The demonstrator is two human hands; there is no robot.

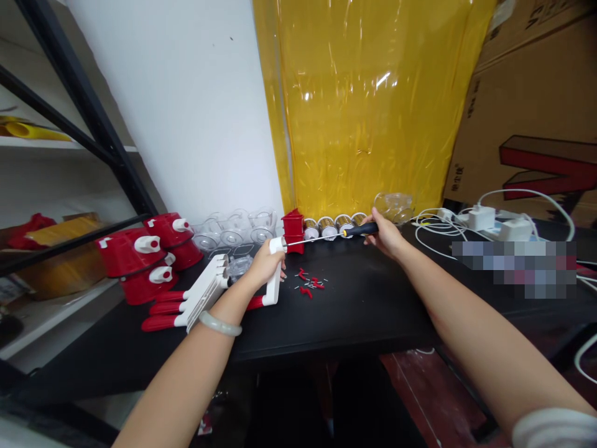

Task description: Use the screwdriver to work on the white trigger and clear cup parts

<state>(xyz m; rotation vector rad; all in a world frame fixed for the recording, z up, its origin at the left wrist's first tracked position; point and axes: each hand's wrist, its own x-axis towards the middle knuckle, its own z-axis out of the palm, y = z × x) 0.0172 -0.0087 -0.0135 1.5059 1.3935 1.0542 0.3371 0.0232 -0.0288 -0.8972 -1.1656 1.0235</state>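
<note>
My left hand (pixel 265 264) is closed around a white plastic handle piece (pixel 274 280) with a red end, held upright on the black table (pixel 373 305). My right hand (pixel 385 235) grips a screwdriver (pixel 357 229) by its black and yellow handle. Its thin shaft runs left to the top of the white piece. Small red clips and screws (pixel 311 283) lie on the table between my hands. A pale bangle (pixel 219 323) sits on my left wrist.
Several red and white handles (pixel 186 302) lie at the left beside stacked red housings (pixel 144 258). Clear plastic cups (pixel 236 233), a red block (pixel 293 230) and a row of metal cylinders (pixel 331 225) line the back. White chargers and cables (pixel 485 221) lie at the right. A yellow plastic sheet (pixel 368 99) hangs behind.
</note>
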